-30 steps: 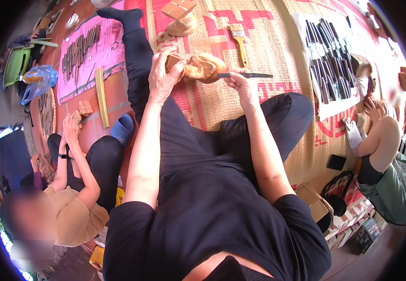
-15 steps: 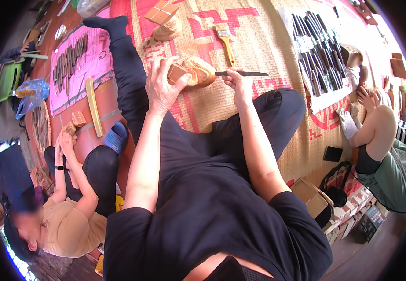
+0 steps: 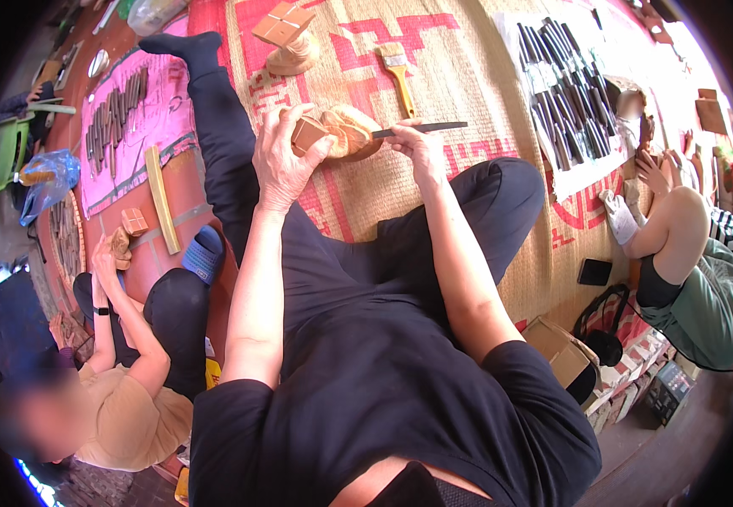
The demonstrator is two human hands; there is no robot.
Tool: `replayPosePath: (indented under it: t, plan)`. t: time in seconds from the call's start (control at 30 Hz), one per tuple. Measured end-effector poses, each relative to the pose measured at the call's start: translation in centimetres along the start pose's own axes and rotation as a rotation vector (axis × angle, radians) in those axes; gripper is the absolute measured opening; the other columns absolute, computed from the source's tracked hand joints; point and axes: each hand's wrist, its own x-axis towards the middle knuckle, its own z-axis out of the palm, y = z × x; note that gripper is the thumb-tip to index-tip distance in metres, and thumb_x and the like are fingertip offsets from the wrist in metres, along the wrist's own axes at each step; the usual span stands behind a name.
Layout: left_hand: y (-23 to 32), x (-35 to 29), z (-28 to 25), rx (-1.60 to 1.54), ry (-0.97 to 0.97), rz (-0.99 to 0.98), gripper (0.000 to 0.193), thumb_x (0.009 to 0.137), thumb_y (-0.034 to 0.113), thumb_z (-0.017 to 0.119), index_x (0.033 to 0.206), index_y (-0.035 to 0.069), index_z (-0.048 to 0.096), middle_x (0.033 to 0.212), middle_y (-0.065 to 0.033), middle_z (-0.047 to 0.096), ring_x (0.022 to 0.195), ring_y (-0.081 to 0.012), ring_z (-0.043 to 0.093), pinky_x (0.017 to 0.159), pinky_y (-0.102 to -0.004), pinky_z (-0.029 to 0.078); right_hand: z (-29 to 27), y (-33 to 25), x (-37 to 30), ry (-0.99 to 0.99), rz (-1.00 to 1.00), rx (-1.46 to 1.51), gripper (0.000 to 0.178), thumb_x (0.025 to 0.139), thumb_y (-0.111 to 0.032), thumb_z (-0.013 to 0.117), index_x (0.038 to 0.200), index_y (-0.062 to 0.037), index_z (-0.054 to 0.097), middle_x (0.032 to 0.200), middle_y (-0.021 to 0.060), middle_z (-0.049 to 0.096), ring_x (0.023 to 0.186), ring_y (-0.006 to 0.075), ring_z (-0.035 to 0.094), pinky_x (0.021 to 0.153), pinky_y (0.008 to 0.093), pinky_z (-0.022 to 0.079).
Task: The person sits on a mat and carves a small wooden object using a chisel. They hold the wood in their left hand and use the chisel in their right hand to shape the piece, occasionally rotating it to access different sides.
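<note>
I sit on a woven mat with one leg stretched out. My left hand grips a carved light-brown wooden piece held over my leg. My right hand holds a long dark carving chisel, its tip resting against the right side of the wooden piece. A second carved wooden piece with a square top stands on the mat beyond my hands. A yellow-handled brush lies beside it.
A row of dark chisels lies on a white cloth at the right. More tools lie on a pink cloth at the left. One person sits at my left holding wood, another at my right. A cardboard box stands by my right hip.
The view has shifted slightly. My hands stay on the wooden piece and chisel, with the chisel still working at the piece's right side.
</note>
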Motion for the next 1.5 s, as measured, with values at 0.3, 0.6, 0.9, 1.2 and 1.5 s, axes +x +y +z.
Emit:
replayPosePath:
  t: [0.3, 0.6, 0.9, 1.2, 1.5]
  plan:
    - [0.1, 0.2, 0.0, -0.028, -0.015, 0.014, 0.048, 0.072, 0.039, 0.068, 0.11, 0.011, 0.057, 0.103, -0.011, 0.053, 0.097, -0.0293, 0.056, 0.083, -0.0384, 0.046, 0.4, 0.7, 0.7, 0.008, 0.01, 0.041, 0.013, 0.078, -0.004, 0.067, 0.089, -0.0005, 0.059, 0.076, 0.0083, 0.064, 0.062, 0.0166, 0.065, 0.056, 0.0231, 0.052]
    - [1.2, 0.2, 0.1, 0.005, -0.007, 0.07, 0.049, 0.065, 0.036, 0.075, 0.106, 0.015, 0.059, 0.098, -0.0073, 0.053, 0.089, -0.0277, 0.057, 0.076, -0.0403, 0.046, 0.3, 1.1, 1.8, 0.04, -0.002, 0.072, 0.014, 0.077, -0.003, 0.067, 0.086, 0.004, 0.059, 0.074, 0.0113, 0.064, 0.059, 0.0173, 0.065, 0.051, 0.0229, 0.052]
    - [0.4, -0.1, 0.0, -0.018, -0.028, 0.064, 0.049, 0.071, 0.04, 0.069, 0.111, 0.013, 0.057, 0.104, -0.0115, 0.053, 0.097, -0.0304, 0.055, 0.084, -0.0402, 0.044, 0.4, 1.1, 2.1, 0.079, -0.022, 0.063, 0.018, 0.077, -0.003, 0.067, 0.09, 0.0033, 0.056, 0.072, 0.0106, 0.063, 0.053, 0.0155, 0.063, 0.047, 0.023, 0.05]
    - [0.5, -0.6, -0.5, -0.02, -0.061, 0.11, 0.052, 0.069, 0.04, 0.07, 0.111, 0.013, 0.057, 0.105, -0.0108, 0.052, 0.097, -0.0304, 0.054, 0.084, -0.0402, 0.044, -0.2, 0.9, 2.7, 0.194, -0.03, 0.019, 0.015, 0.076, -0.002, 0.066, 0.086, 0.0037, 0.056, 0.071, 0.0109, 0.064, 0.052, 0.0139, 0.062, 0.046, 0.0209, 0.049]
    - [1.0, -0.6, -0.4, -0.015, -0.076, 0.127, 0.053, 0.067, 0.039, 0.071, 0.111, 0.014, 0.057, 0.108, -0.0106, 0.053, 0.099, -0.0305, 0.055, 0.085, -0.0409, 0.044, -1.7, 2.2, 3.9, 0.231, -0.08, -0.035, 0.015, 0.075, -0.004, 0.069, 0.084, -0.0001, 0.057, 0.07, 0.0066, 0.063, 0.056, 0.0129, 0.062, 0.048, 0.0204, 0.048]
